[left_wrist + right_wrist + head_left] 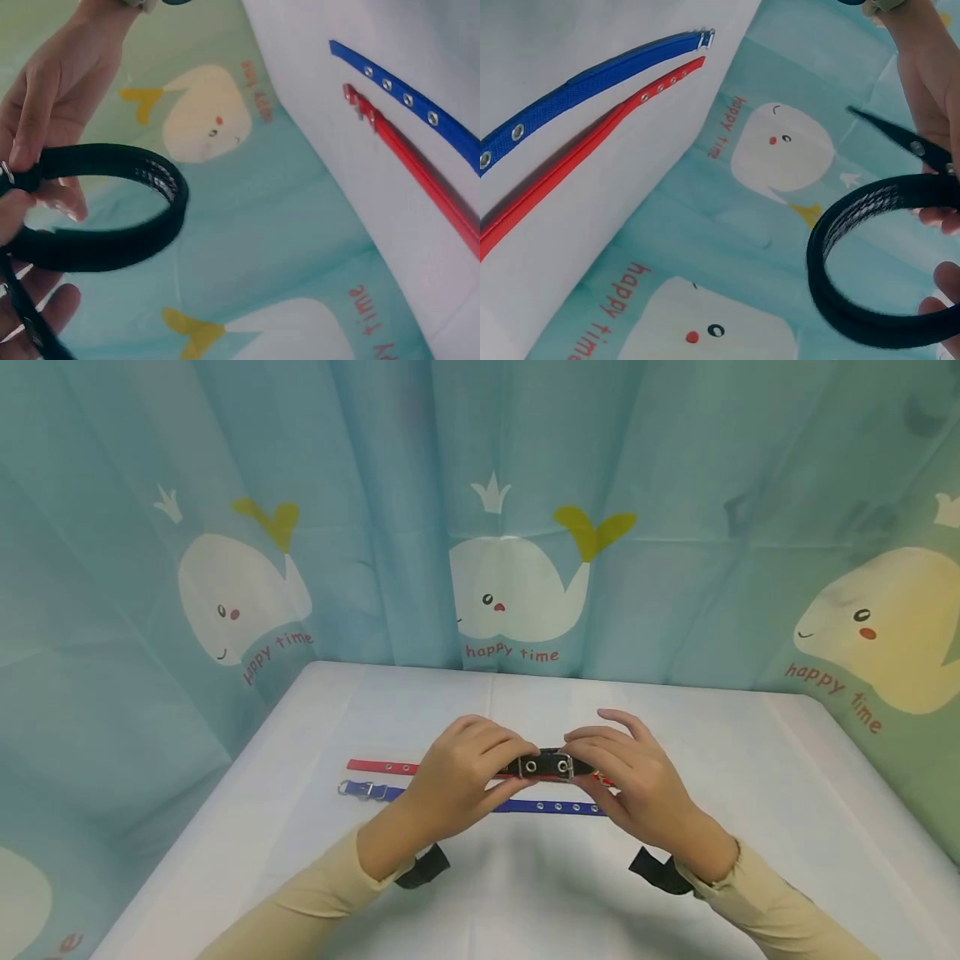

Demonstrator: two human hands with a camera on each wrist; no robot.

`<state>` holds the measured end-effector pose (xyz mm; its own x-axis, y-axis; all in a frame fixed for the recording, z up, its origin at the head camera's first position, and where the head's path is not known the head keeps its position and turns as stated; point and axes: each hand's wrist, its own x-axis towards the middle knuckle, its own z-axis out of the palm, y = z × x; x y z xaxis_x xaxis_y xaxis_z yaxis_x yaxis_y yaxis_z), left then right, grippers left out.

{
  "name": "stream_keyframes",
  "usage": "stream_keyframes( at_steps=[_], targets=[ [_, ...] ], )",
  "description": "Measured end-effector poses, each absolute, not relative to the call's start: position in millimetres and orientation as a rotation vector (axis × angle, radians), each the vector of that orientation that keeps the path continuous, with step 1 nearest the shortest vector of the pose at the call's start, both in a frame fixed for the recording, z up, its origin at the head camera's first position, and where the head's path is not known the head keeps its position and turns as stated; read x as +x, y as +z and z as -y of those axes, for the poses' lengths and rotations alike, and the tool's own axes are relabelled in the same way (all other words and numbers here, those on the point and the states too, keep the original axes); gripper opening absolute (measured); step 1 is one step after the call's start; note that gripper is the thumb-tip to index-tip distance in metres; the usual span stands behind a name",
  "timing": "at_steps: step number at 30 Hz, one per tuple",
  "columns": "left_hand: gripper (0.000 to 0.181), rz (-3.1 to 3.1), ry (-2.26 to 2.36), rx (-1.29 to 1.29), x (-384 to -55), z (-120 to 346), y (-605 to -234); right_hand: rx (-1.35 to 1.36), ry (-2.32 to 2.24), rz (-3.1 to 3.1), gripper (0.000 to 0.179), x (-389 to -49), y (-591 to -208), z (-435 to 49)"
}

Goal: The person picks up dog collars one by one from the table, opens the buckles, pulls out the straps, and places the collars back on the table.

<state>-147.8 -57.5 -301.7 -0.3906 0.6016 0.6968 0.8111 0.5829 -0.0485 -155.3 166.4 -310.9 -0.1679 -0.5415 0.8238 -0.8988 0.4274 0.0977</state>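
Both hands hold a black collar [547,765] up above the table. It is bent into a loop, its strap passed through a metal buckle, with metal-rimmed holes showing. My left hand [461,772] pinches it on the left side between thumb and fingers. On the buckle side my right hand [637,777] pinches it, one finger raised off. The loop's mesh-like lining shows in the right wrist view, where the black collar [832,315] has a pointed strap end sticking out. In the left wrist view, the black collar [112,251] hangs as a rounded ring.
A red collar [386,767] and a blue collar [555,807] lie stretched out, side by side, on the white table [420,910] behind and below the hands. A blue curtain [390,568] with whale prints stands behind the table. Black straps [423,867] hang at both wrists.
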Motion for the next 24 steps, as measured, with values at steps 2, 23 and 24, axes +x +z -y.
stream_keyframes(
  at_steps=[2,23,24],
  targets=[
    [0.026,2.124,-0.4,-1.118,-147.4,58.0,-301.9,1.228,0.553,1.832,0.032,-155.6,-310.7,-167.2],
    [0.022,2.099,-0.263,-1.127,-144.5,50.4,-308.3,1.28,0.472,1.818,0.034,-154.3,-313.9,-159.1],
    [0.022,2.098,-0.245,-1.123,-144.7,50.7,-308.2,1.279,0.468,1.804,0.034,-154.8,-314.2,-159.9]
  ],
)
